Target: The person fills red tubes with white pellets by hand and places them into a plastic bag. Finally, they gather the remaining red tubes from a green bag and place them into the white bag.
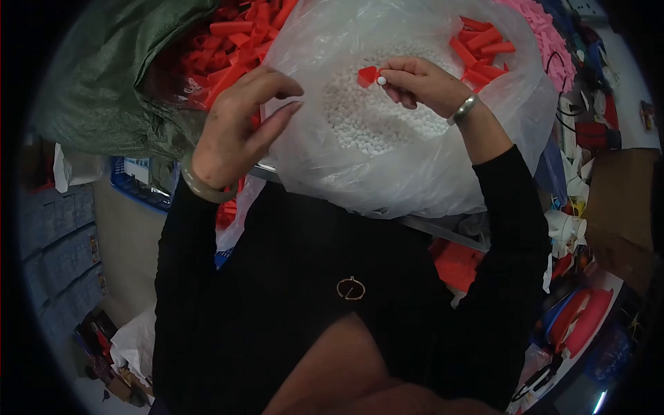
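Observation:
A clear plastic bag (304, 155) holds a mass of small white balls (363, 131). Over them is my right hand (422, 84), its thumb and forefinger pinched on one white ball (381, 81). Right beside that ball, at the fingertips, is a small red plastic piece (366, 76) with a triangular end. My left hand (238, 128) hovers at the bag's left edge, thumb and fingers curved but apart, with nothing between them.
Red plastic pieces fill a green sack (104, 76) at the upper left. More red pieces (483, 50) lie at the bag's upper right, near a pink pile (543, 34). A blue basket (142, 183) stands at left, a cardboard box (622, 197) at right.

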The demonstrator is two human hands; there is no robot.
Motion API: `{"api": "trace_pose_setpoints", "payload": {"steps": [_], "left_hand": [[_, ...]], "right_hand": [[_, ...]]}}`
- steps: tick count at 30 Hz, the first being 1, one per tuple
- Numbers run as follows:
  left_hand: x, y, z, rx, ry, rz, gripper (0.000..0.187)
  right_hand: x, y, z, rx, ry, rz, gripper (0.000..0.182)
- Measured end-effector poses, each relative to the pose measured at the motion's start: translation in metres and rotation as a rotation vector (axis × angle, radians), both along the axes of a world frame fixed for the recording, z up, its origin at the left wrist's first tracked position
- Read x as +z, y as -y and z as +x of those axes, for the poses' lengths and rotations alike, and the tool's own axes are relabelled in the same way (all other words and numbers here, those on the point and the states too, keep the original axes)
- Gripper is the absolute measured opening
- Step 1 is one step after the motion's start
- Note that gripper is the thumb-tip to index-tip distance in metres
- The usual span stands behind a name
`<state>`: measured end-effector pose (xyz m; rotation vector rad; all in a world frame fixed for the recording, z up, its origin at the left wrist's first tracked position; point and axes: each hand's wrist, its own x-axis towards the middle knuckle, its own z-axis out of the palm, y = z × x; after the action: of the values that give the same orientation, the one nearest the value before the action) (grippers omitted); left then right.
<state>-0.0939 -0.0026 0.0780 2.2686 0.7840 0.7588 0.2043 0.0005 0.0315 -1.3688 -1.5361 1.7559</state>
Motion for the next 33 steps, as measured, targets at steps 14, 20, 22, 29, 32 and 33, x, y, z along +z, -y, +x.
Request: {"api": "trace_pose_setpoints", "payload": {"steps": [14,20,22,29,32,33], "left_hand": [[-0.046,0.002,0.07,-0.088,0.045,0.121,0.05],[-0.042,0.0,0.06,-0.092,0.045,0.088,0.043],[-0.041,0.0,0.057,-0.09,0.083,0.088,0.041],[-0.047,-0.006,0.054,-0.084,0.087,0.017,0.038],[-0.046,-0.007,0.057,-0.102,0.078,0.037,0.036],[-0.044,-0.006,0.057,-0.098,0.078,0.029,0.036]], "right_hand": [[0.025,0.03,0.01,0.14,0.731,0.205,0.021],[-0.04,0.015,-0.016,0.397,1.141,0.239,0.027],[-0.041,0.006,-0.029,0.432,1.117,0.077,0.027],[-0.023,0.01,0.003,-0.022,0.526,-0.092,0.028],[-0.015,0.01,-0.007,-0.023,0.703,0.037,0.03],[-0.021,0.01,-0.013,0.02,0.84,0.131,0.03]]}}
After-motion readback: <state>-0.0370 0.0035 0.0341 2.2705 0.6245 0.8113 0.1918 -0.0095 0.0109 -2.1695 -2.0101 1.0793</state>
